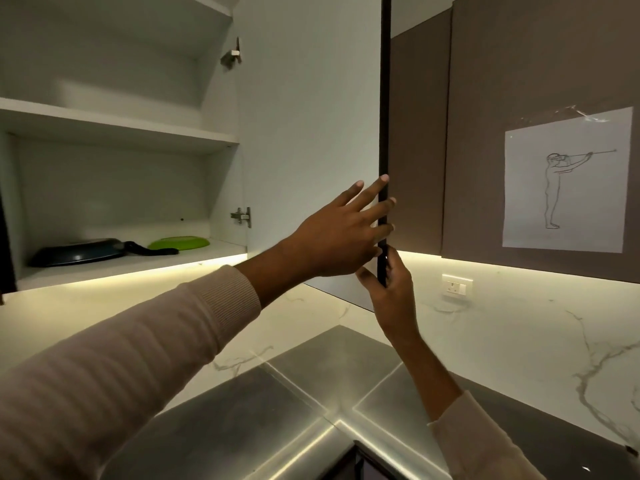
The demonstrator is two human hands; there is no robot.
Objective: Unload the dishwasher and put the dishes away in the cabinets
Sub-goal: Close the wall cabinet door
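- A dark pan point(79, 254) and a green plate point(179, 242) already lie side by side on the lower shelf point(121, 273) of the open cabinet, so part of the load seems put away.
- The right grip point(391, 289) pinches the cabinet door point(311, 116) at its lower edge. The left grip point(343, 230) rests just above with straight, spread fingers, possibly hooking the edge, and holds no dish.
- The dishwasher is out of view, so what remains can't be judged.

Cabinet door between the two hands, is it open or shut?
Open: the white-faced cabinet door stands swung out, exposing a shelf holding a dark frying pan and green plate.
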